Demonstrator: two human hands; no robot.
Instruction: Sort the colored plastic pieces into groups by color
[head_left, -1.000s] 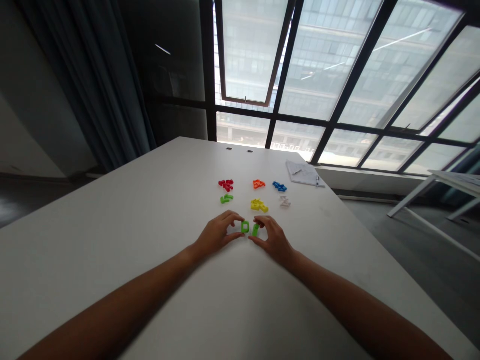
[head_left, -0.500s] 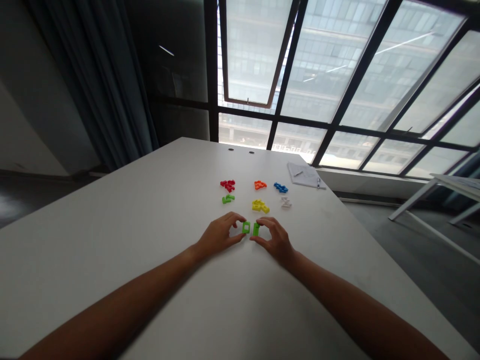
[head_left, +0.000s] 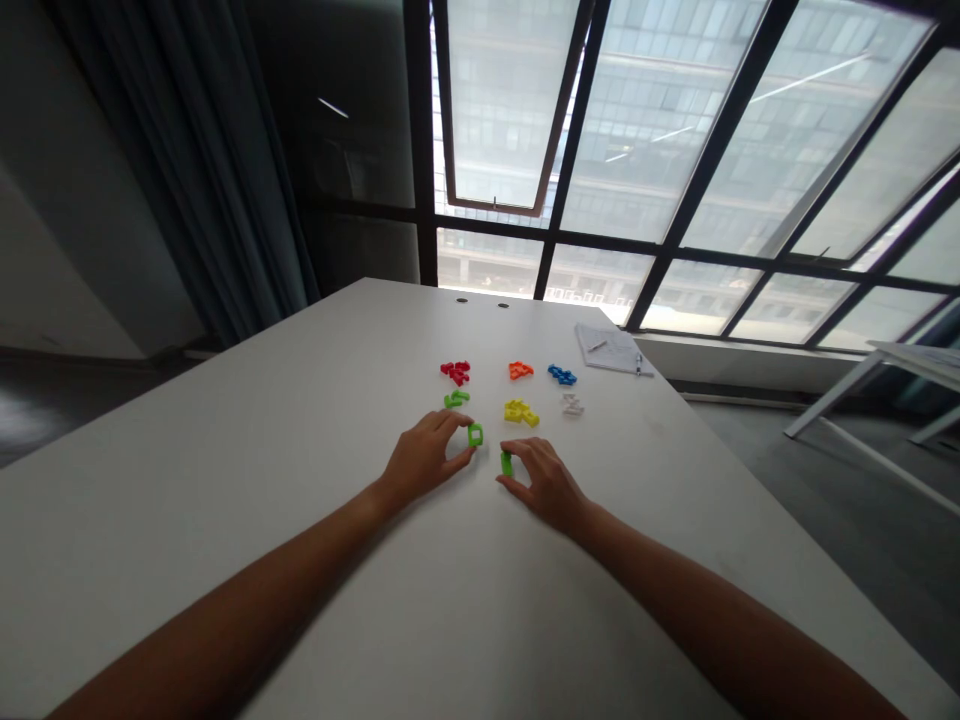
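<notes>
Between the thumb and fingertips of my left hand [head_left: 424, 453] is a small green plastic piece [head_left: 481, 436], a squarish frame with a hole through its middle. My right hand [head_left: 546, 478] pinches a second green plastic piece [head_left: 507, 464], a narrow block turned edge-on, so its full shape is hidden. The two pieces are apart, with a small gap of white table between them. Just beyond my left fingertips lie a few more green pieces [head_left: 456, 399]. A yellow cluster [head_left: 520, 411] sits beyond my right hand.
Farther back on the white table [head_left: 300, 420] are red pieces [head_left: 456, 373], orange pieces [head_left: 520, 371], blue pieces [head_left: 562, 375] and whitish pieces [head_left: 572, 405]. Papers [head_left: 615, 350] with pens lie near the right edge. Large windows stand behind the table.
My left hand has moved left and slightly away from me with the green frame, toward the loose green pieces. My right hand shifted slightly left, and the gap between the held pieces widened.
</notes>
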